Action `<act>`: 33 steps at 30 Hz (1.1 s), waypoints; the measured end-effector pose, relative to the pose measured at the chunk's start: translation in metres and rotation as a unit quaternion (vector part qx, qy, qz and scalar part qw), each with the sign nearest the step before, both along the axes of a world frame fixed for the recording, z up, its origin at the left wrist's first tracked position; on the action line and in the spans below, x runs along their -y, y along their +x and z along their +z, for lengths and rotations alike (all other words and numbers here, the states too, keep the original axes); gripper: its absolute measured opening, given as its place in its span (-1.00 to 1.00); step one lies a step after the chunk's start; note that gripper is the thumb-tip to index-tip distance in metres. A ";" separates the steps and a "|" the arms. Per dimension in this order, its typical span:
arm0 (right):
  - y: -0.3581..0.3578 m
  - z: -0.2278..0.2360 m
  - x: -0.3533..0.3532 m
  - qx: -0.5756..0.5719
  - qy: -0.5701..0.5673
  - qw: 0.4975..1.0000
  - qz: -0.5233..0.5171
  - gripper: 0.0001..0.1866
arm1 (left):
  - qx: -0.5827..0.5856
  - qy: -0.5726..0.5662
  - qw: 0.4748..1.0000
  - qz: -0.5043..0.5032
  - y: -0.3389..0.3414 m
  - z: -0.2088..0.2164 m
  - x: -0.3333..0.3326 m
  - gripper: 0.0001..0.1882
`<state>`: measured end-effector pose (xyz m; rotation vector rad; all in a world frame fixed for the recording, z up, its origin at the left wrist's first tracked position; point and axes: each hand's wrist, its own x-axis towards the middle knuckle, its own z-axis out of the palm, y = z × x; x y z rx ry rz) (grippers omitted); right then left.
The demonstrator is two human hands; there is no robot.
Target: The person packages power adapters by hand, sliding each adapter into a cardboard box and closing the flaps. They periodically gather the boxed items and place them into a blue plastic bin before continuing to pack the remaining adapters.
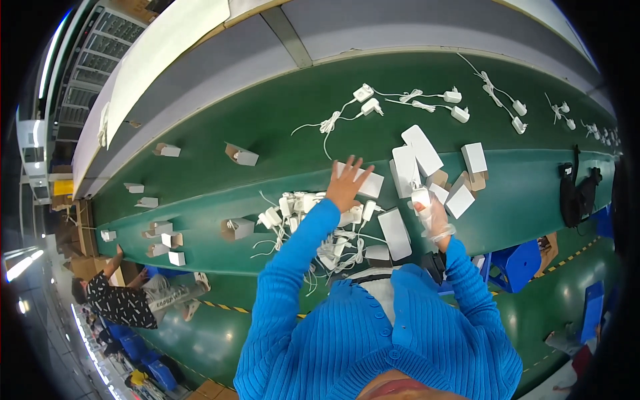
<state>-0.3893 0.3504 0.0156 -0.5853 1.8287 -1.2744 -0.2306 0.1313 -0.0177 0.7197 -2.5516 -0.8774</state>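
My left hand (344,189) lies with spread fingers over a white box (370,185) on the green bench. A thin whitish glove covers my right hand (437,221), whose fingers are closed around a white power adapter (420,196). Next to the adapter, white boxes (422,151) lie in a loose group, some with brown flaps open. Left of my hands and close to my body is a heap of white adapters with cables (291,205). Another white box (395,234) stands between my forearms. My right palm and part of the adapter are hidden.
Bundled adapters (367,99) lie in pairs along the far strip of the bench. Open boxes (241,155) sit at the left. A black bag (581,193) rests at the right, above a blue stool (517,265). A co-worker (127,293) is at the bench's left end.
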 end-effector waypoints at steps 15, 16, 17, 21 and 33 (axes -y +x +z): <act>-0.004 0.107 0.003 0.042 -0.047 0.981 0.182 -0.36 | -0.328 0.782 0.526 0.065 -0.016 0.054 0.011 -0.49; -0.003 0.101 0.006 0.043 -0.048 0.981 0.183 -0.36 | -0.328 0.781 0.527 0.067 -0.014 0.055 0.003 -0.49; -0.001 0.092 0.012 -0.054 -0.072 0.976 0.196 -0.40 | -0.330 0.773 0.537 0.071 -0.012 0.055 -0.007 -0.49; 0.012 0.079 0.039 -0.251 -0.095 0.944 0.191 -0.47 | -0.366 0.743 0.553 0.088 -0.020 0.069 -0.047 -0.50; -0.011 0.069 0.026 -0.253 -0.206 0.940 0.098 -0.51 | -0.441 0.717 0.529 0.111 -0.036 0.086 -0.079 -0.47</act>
